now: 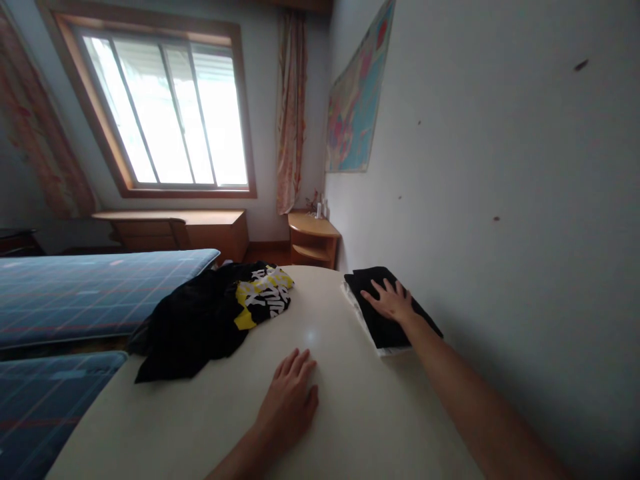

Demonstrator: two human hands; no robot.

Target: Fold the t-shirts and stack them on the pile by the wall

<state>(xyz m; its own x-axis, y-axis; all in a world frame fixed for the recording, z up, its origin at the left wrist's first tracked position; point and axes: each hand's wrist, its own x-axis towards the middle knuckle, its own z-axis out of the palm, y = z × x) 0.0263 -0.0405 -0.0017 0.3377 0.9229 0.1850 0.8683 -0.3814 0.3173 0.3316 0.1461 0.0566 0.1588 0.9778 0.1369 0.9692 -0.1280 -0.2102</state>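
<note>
My right hand (389, 300) lies with spread fingers on top of a folded black garment (376, 332), which rests on a white folded cloth (395, 351) whose edge shows beneath it. The stack sits at the right side of the white table (330, 427), close to the wall. Nearer to me, my left hand (291, 392) is over the table with its fingers stretched forward and nothing in it. Ahead of it, to the left, a crumpled black garment (200, 320) with a yellow and white print is heaped along the table's left edge.
Beds with blue plaid mattresses (90, 293) stand left of the table. At the far end are a wooden desk (215, 230) under the window (170, 113) and a corner shelf (315, 228). A wall (500, 167) with a map (357, 107) bounds the right side.
</note>
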